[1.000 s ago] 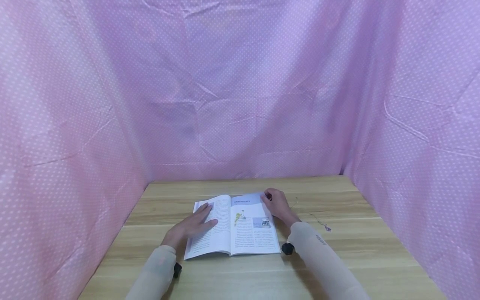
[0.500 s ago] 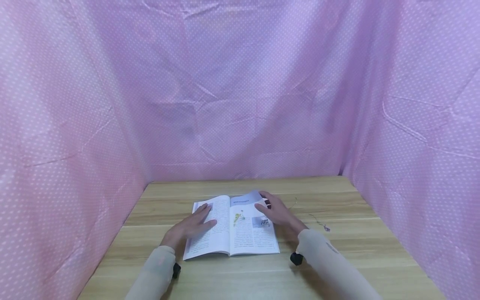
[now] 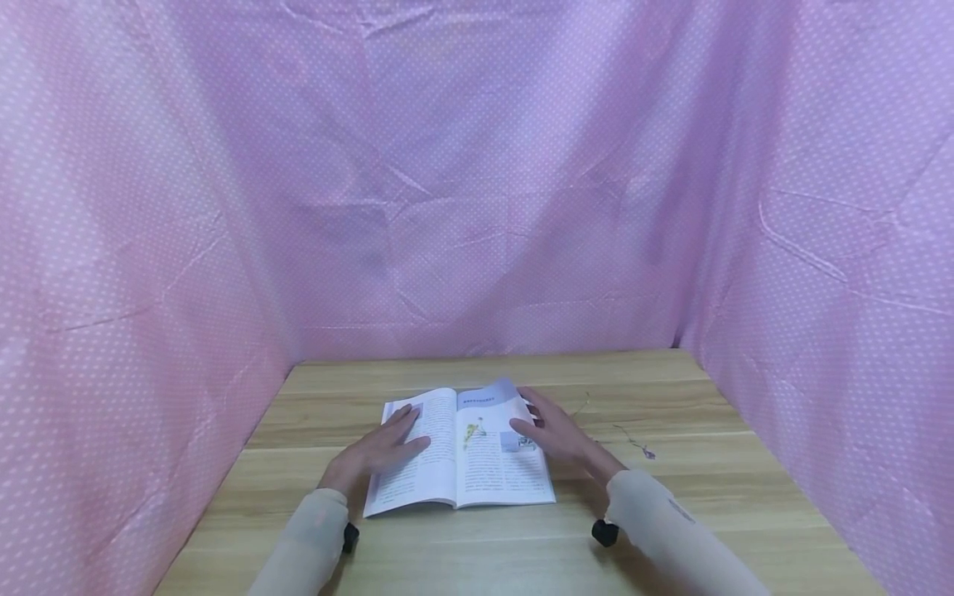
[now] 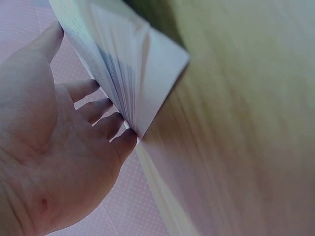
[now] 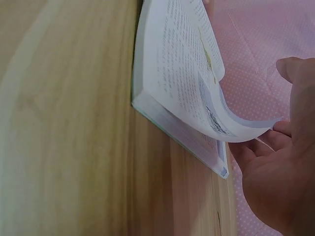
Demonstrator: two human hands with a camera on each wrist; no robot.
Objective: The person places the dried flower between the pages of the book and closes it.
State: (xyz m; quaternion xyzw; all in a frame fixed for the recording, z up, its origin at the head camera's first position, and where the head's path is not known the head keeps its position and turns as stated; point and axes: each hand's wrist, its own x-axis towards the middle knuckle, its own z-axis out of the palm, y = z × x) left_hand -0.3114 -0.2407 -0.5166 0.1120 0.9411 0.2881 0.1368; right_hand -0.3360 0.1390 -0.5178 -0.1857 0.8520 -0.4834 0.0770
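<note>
Open book [image 3: 456, 463]: set pages up on the wooden counter [image 3: 477, 555], at the lower centre of the head view.
Left hand [image 3: 376, 447]: laid on the left-hand page [image 3: 440, 447], with fingers and thumb spread wide and nothing gripped.
Right hand [image 3: 555, 430]: held at the right edge of the right-hand page [image 3: 488, 476], with the thumb spread well away from the fingers and nothing pinched.
Lifted corner [image 3: 503, 391]: raised and curved at the upper right of that page; in the right wrist view, fingers are seen placed behind the page.
Yellow flower sprig [image 3: 473, 432]: seen on the right-hand page; whether it is printed or laid there cannot be told.
Purple flower [image 3: 650, 454]: laid with its thin stem on the counter, at the lower right of the frame.
Pink polka-dot cloth [image 3: 477, 165]: hung behind the counter and along both sides.
</note>
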